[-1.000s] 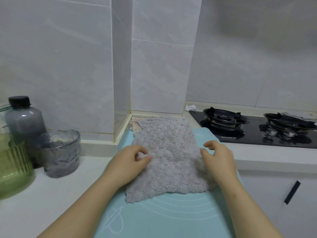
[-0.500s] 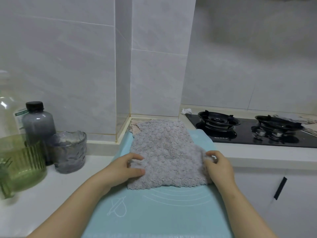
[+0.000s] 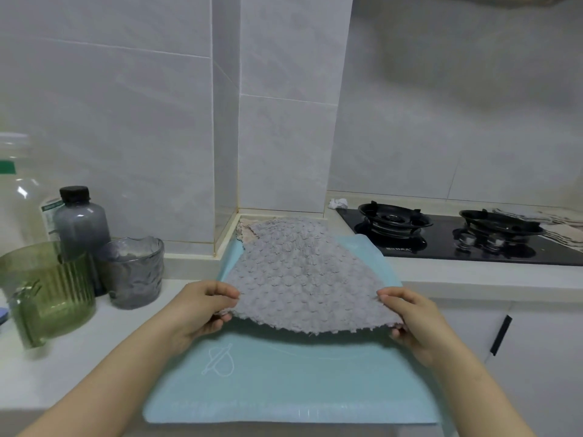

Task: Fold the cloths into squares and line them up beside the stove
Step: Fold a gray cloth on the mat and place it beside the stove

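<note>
A fluffy grey cloth (image 3: 299, 272) lies over a light blue mat (image 3: 284, 383) on the counter, left of the black gas stove (image 3: 457, 238). My left hand (image 3: 202, 310) pinches the cloth's near left corner and my right hand (image 3: 413, 320) pinches its near right corner. The near edge is lifted off the mat and sags between my hands. A beige cloth (image 3: 244, 230) peeks out under the grey cloth's far left corner.
At the left stand a green ribbed glass jug (image 3: 47, 294), a grey glass cup (image 3: 135, 272), a dark-capped bottle (image 3: 80, 219) and a large clear bottle (image 3: 15, 190). A striped cloth (image 3: 555, 225) lies by the stove's far right burner. A crumpled white scrap (image 3: 337, 203) sits behind the stove.
My hands slid from on top of the cloth to its near corners, gripped them and lifted the near edge off the mat.
</note>
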Demonstrator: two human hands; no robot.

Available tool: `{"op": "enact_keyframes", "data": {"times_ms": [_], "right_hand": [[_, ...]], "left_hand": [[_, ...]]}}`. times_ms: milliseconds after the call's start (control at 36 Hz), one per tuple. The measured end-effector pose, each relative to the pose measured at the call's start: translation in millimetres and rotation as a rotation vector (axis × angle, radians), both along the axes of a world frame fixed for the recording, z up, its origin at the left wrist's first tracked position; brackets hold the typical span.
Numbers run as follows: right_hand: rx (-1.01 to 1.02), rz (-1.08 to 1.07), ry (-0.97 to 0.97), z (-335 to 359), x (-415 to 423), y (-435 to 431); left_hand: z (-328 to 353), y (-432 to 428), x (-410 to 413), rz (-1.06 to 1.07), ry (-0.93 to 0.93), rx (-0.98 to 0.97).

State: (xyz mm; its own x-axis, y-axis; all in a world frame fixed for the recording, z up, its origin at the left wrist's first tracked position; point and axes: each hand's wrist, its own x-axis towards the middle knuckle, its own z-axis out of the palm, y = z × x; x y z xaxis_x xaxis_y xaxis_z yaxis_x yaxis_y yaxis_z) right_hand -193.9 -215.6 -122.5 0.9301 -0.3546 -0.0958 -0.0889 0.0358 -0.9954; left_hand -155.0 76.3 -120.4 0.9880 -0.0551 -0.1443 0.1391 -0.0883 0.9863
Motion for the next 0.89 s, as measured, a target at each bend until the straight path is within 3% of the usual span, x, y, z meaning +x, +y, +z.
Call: {"op": "enact_keyframes", "data": {"times_ms": [306, 611, 778, 889], "right_hand": [[0.085, 0.138, 0.023, 7.5, -42.1, 2.3], [0.481, 0.338, -0.149, 9.8, -65.0, -1.1], [0.384, 0.336, -0.155, 10.3, -68.4, -2.6], [0.233, 0.261, -0.121, 7.9, -66.5, -1.3]], "left_hand": [[17.8, 14.9, -31.8, -0.048, 0.058, -0.132], [37.5, 24.3, -65.2, -0.125, 0.135, -0.534], [29.0, 29.7, -64.6, -0.174, 0.084, -0.647], [20.2, 24.1, -59.0, -0.176, 0.036, -0.417]]}}
